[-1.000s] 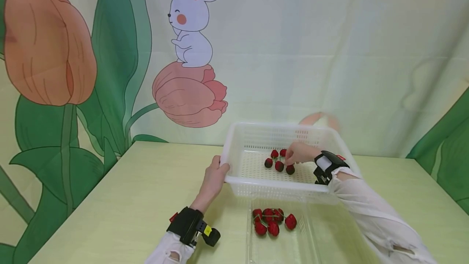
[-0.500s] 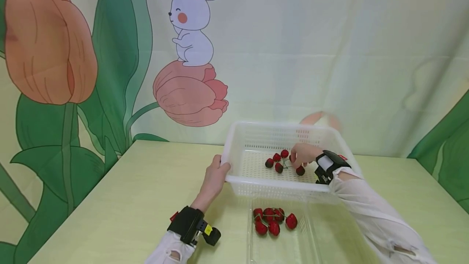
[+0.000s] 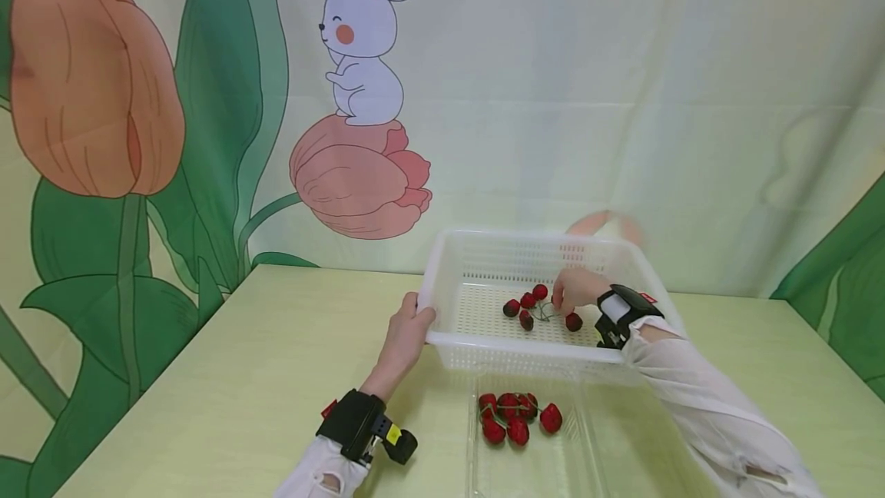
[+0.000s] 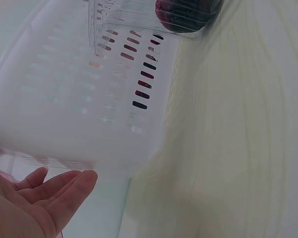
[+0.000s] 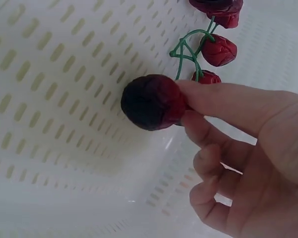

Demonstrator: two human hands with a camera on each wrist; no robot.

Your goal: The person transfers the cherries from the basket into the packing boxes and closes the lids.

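Inside the white basket (image 3: 484,346): my right hand (image 5: 253,153), thumb and forefinger pinched together at the cherry bunch (image 3: 528,301), right behind one dark cherry (image 5: 153,101); whether they press its skin or its stem, I cannot tell. Remaining fingers of that hand: curled, below the pinch in the right wrist view.

At the basket's left side, near the front corner: my left hand (image 3: 404,333), thumb over the rim, fingers against the outside of the wall, holding it.

Cherry bunch: on the slotted basket floor, red fruit with dark patches, green stems joined, one fruit partly behind my right fingers.

On each of my wrists: one black strap (image 3: 351,425) bearing a small camera. On my arms: white sleeves (image 3: 712,398).

Just in front of the basket: one clear tray (image 3: 528,475), holding a second bunch (image 3: 508,406) of red cherries towards its far end.

Under both containers: one pale yellow-green table (image 3: 290,375).

Behind the table: one printed cloth (image 3: 525,83), showing a white rabbit (image 3: 366,91) on a pink tulip (image 3: 353,183), with a large orange tulip (image 3: 90,83) to the left
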